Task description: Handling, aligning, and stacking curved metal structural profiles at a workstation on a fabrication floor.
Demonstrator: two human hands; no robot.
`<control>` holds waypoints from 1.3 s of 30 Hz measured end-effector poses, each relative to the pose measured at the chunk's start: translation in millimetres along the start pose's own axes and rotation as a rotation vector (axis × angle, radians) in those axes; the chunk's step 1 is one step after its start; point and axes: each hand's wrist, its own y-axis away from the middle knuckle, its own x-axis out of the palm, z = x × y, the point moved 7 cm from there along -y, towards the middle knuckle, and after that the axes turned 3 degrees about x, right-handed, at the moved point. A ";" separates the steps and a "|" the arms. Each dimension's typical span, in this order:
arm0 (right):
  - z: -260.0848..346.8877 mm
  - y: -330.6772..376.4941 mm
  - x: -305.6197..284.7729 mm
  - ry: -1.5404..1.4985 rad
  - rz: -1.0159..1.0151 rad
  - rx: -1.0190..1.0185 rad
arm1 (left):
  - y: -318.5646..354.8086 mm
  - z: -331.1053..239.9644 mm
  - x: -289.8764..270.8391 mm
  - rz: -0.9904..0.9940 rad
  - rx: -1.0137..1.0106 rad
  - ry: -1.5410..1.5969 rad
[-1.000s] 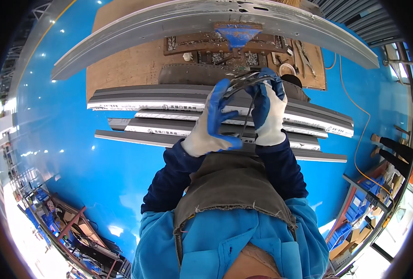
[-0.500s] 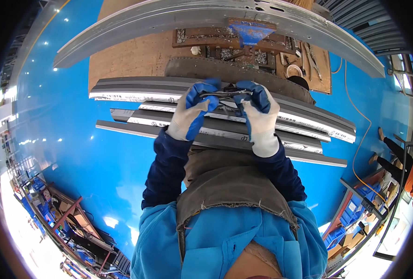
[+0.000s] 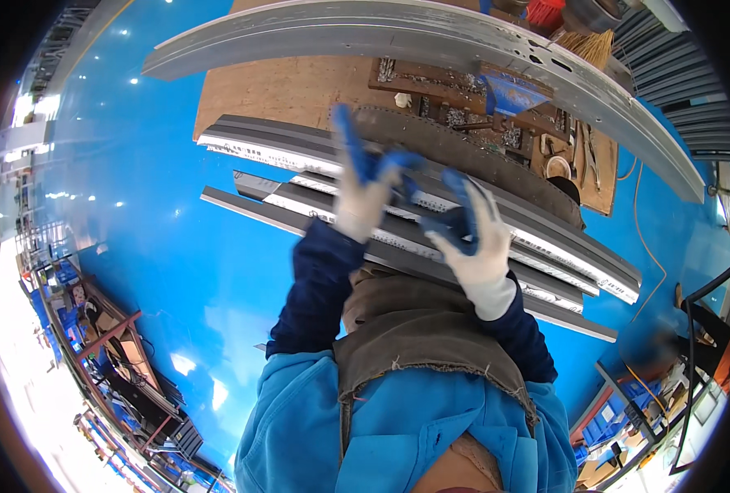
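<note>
Both my hands wear white gloves with blue palms and fingers. My left hand (image 3: 366, 185) is blurred over the grey profiles, one finger stretched up and others spread toward the right. My right hand (image 3: 481, 238) is beside it, thumb and fingers apart in a curve. I make out nothing held in either, though smear hides small details between them. Beneath lie several long dark grey profiles (image 3: 287, 131) with printed white film (image 3: 254, 154) along them, slanting down to the right. A dark padded cover (image 3: 430, 131) lies just beyond them.
Across the far side runs a long grey metal beam (image 3: 299, 37) above a wooden board (image 3: 283, 90). On that board are a blue clamp-like block (image 3: 514, 94), metal shavings and hand tools (image 3: 585, 156). A cable (image 3: 646, 238) trails on the blue floor at right. Shelving (image 3: 94, 345) stands at left.
My hands have moved apart and their fingers have spread; the thin dark strip between them earlier is no longer discernible. My view has turned, so the profiles now slant down to the right.
</note>
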 end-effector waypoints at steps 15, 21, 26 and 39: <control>-59.4 -29.5 32.9 -0.767 0.063 0.526 | 12.9 11.6 -12.5 0.164 0.025 -0.055; -49.0 -25.0 50.6 -0.557 0.243 0.212 | -49.4 5.9 -28.9 0.107 0.149 -0.376; -81.5 -18.5 29.5 -0.346 0.172 0.207 | -191.5 90.1 -128.5 -0.021 -0.273 -0.476; -102.6 15.7 17.1 -0.468 0.048 0.461 | -340.1 276.3 -45.3 0.361 -0.262 -0.511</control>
